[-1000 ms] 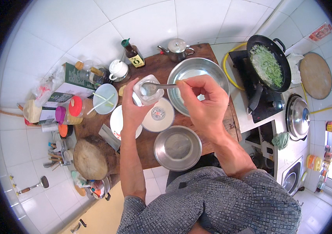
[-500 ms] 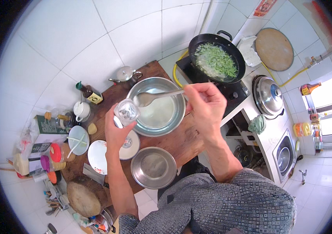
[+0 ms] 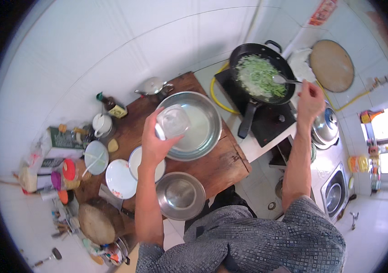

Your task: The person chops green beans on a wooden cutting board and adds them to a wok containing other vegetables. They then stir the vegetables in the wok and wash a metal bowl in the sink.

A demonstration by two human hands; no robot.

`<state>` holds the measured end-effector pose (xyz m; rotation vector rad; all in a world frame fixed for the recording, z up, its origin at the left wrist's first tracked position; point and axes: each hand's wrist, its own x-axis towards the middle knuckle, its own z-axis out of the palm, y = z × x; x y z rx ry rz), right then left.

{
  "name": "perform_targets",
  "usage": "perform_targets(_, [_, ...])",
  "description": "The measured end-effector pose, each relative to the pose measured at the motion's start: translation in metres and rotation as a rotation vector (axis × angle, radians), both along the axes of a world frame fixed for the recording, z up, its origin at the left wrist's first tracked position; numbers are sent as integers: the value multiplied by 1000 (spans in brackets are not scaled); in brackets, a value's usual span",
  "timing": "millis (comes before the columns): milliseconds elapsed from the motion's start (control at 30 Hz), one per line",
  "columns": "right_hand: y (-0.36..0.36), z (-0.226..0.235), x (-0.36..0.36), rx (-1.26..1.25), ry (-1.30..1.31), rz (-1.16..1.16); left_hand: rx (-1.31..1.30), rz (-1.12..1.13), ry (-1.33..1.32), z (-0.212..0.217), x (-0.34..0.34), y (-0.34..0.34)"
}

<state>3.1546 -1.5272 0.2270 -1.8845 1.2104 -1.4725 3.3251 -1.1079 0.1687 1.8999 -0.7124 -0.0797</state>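
My left hand (image 3: 154, 142) grips a small clear jar (image 3: 174, 121) above a large steel basin (image 3: 215, 136) of cloudy liquid. What the jar contains is blurred. My right hand (image 3: 311, 103) is closed on the handle of a metal spoon (image 3: 279, 79). The spoon's bowl is over the right part of a black wok (image 3: 273, 52), above chopped green vegetables (image 3: 258, 73) mixed with paler pieces. The wok sits on a black stove (image 3: 269, 129), its long handle (image 3: 248, 119) pointing toward me.
A smaller steel bowl (image 3: 162, 200) sits at the near table edge. Plates (image 3: 120, 179), a knife (image 3: 116, 200) and a round chopping block (image 3: 94, 223) lie left of it. Behind stand a teapot (image 3: 154, 86) and a dark bottle (image 3: 112, 107). A lidded steel pot (image 3: 326, 123) and sink (image 3: 335, 195) are at right.
My right hand has carried the spoon from beside the jar, over the basin, to the right above the wok. The left hand has shifted slightly right with the jar.
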Motion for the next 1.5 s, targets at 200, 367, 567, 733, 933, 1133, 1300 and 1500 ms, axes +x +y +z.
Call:
perform_targets(200, [59,19,-8,214,-365,323,-45,61,-28,-7,-6,15])
perform_targets(367, [120,46,-1,259,-532,571,-136,167,-62,-12,-12,30])
perform_targets(567, [179,55,22,184,-561,825,-49,416,-218,-18,4,50])
perform_targets(733, [200,48,34,232,-530,891,-174,438,-309,-20,9,69])
perform_targets(933, [221,35,49,285,-528,907,-253,674,-371,-31,18,82])
perform_targets(1133, [258,5,87,309,-475,956,39,640,-427,-65,59,117])
perform_targets(1300, [300,-42,141,328,-451,1046,188,565,-412,-121,97,140])
perform_targets(1500, [321,-76,156,391,-330,1035,87,516,-120,-153,124,154])
